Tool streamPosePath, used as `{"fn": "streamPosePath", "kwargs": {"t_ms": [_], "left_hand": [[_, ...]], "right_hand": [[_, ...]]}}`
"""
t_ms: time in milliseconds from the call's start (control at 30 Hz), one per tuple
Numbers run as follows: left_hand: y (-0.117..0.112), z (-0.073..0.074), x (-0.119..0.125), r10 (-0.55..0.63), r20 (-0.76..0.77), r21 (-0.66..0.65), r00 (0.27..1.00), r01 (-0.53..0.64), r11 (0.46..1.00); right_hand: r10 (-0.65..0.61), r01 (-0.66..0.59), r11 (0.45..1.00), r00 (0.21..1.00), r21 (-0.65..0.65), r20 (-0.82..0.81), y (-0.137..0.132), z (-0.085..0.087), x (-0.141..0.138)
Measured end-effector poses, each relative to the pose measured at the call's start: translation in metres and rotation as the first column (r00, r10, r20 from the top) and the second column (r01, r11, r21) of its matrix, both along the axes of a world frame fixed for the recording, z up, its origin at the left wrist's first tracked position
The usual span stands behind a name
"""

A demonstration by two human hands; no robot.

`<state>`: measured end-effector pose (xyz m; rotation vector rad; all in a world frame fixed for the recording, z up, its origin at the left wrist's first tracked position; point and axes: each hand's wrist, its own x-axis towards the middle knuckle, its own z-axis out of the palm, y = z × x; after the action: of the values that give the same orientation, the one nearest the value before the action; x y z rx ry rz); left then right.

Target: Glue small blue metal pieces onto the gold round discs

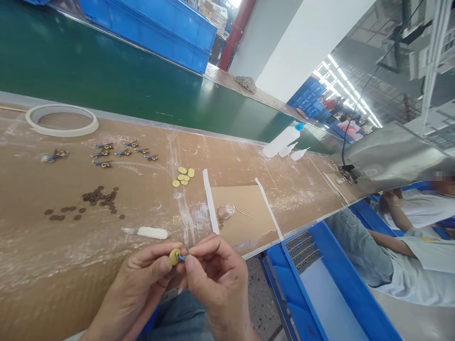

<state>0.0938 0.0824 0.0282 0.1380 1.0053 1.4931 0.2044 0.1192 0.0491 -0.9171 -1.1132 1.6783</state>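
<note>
Both hands meet just off the near edge of the brown surface [42, 265]. The left hand [142, 282] pinches a small yellow disc [174, 256] between thumb and fingers. The right hand [218, 277] is closed on a tiny blue part [182, 258] pressed against that disc. On the surface lie more yellow discs [184, 175], a scatter of brown discs [95, 196], a white tube [152, 232] and a tape ring [62, 121]. A white bottle [280, 141] with a blue cap lies further off, near the green belt [106, 71].
</note>
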Motion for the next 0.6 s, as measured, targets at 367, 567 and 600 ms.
{"fn": "streamPosePath", "kwargs": {"t_ms": [367, 567, 600], "left_hand": [[-0.0048, -0.0062, -0.0027, -0.034, -0.028, 0.038, 0.999, 0.035, 0.999], [-0.0029, -0.0056, -0.0018, -0.026, -0.032, 0.038, 0.999, 0.027, 0.999], [-0.0027, -0.0054, -0.0017, -0.026, -0.029, 0.035, 0.999, 0.027, 0.999]], "right_hand": [[0.000, -0.003, 0.999, 0.996, 0.038, 0.094, -0.0010, -0.0016, 0.0008], [0.019, -0.032, 0.996, 0.989, 0.085, 0.148, 0.0016, 0.0018, 0.0011], [0.024, -0.039, 0.995, 0.986, 0.087, 0.162, 0.0021, 0.0028, 0.0014]]}}
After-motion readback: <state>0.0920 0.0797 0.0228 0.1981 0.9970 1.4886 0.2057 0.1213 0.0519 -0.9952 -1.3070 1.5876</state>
